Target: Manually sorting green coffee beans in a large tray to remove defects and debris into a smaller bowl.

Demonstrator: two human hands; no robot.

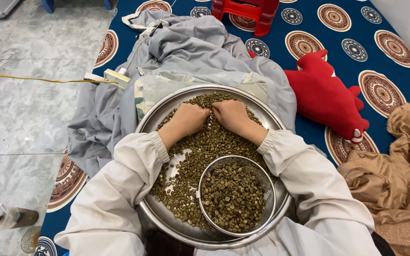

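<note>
L hand & R hand, fingers curled shut, knuckles touching, press into green beans at 12 o'clock of steel tray; mesh sieve w/ beans at 5 o'clock, nearer R arm.

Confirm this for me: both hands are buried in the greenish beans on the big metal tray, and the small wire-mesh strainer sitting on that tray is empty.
Wrong on one count: the wire-mesh strainer is not empty; the head view shows it filled with the same greenish beans. The rest holds: the left hand and right hand rest in the beans on the big metal tray, with the strainer sitting on it.
</note>
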